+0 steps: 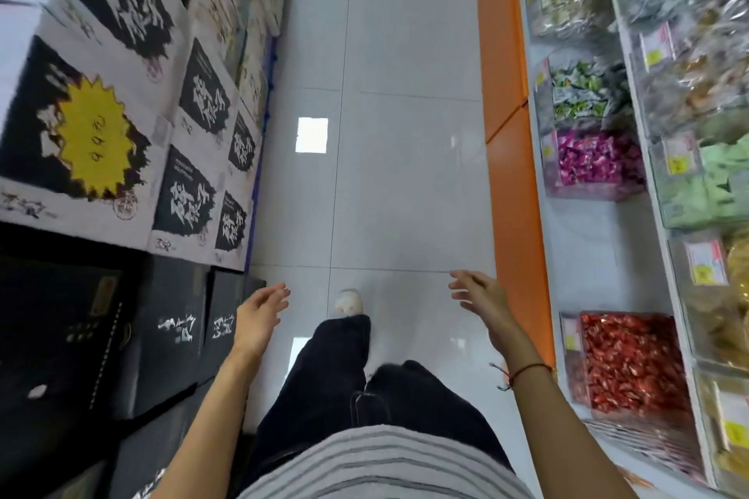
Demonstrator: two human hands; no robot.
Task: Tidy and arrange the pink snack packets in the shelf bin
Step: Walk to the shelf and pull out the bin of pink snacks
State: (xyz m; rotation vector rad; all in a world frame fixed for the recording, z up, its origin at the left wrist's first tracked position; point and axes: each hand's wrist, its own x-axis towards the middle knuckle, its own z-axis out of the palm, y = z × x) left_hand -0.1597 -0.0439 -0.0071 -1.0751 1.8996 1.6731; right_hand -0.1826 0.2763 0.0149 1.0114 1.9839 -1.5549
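Note:
The pink snack packets [593,158] fill a clear shelf bin [583,192] on the lowest shelf at the right, well ahead of me. My right hand [482,298] hangs in the aisle with relaxed fingers, holding nothing, some way short of that bin. My left hand [259,314] is out over the floor near the black boxes, fingers loose and empty. Both hands are apart from the packets.
An orange shelf base [514,174] runs along the right side of the grey tiled aisle [405,174]. Bins of red packets [628,361] and green packets [579,93] flank the pink one. Stacked black-and-white boxes [121,93] line the left. My foot [348,302] is mid-aisle.

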